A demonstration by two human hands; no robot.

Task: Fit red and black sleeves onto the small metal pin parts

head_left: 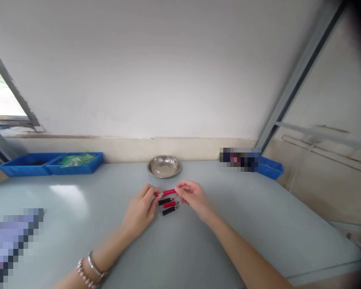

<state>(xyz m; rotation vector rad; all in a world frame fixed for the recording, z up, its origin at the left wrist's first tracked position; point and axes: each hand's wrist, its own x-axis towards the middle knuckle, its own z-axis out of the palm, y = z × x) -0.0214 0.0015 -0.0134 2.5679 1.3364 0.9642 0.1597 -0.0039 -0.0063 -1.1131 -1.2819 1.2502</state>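
Note:
A red pen (pixel 169 192) is held level between both hands, just above the table (pixel 108 216). My left hand (pixel 142 205) pinches its left end, and my right hand (pixel 193 197) grips its right end with thumb and fingers. Below it on the table lie a black pen (pixel 166 201), a second red pen (pixel 169 204) and another black pen (pixel 169 210), side by side and slightly slanted. Their left ends look clear, and part of them is hidden near my left fingers.
A round metal dish (pixel 164 166) stands by the wall. Two joined blue trays (pixel 92 166) are at the back left, one with green plastic packaging (pixel 78 160). Another blue tray (pixel 270 167) sits at the back right beside a blurred item (pixel 239 159). A blurred purple object (pixel 12 241) lies left.

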